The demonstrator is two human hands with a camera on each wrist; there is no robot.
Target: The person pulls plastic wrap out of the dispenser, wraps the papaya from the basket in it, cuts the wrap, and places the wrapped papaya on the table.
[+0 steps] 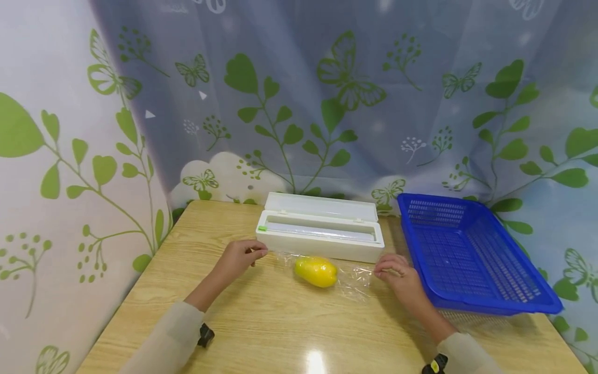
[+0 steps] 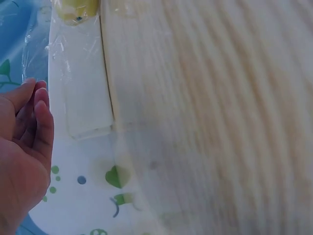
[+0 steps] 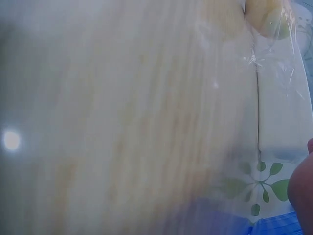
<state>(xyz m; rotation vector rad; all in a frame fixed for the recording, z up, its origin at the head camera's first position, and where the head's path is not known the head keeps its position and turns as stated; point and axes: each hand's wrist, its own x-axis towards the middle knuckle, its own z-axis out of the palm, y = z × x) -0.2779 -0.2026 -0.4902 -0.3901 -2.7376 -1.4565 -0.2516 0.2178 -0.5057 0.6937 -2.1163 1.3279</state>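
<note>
In the head view's lower centre, a yellow fruit point(image 1: 316, 271) lies in clear plastic film point(image 1: 355, 283) on the wooden table point(image 1: 271, 327). Left of it, the left hand point(image 1: 242, 258) pinches the film's end, thumb and fingertips together; on the right, the right hand point(image 1: 397, 272) pinches the other end. Just above sits an open white film dispenser point(image 1: 322, 246) holding a roll point(image 1: 322, 232); a blue plastic basket point(image 1: 490, 303) stands lower right.
</note>
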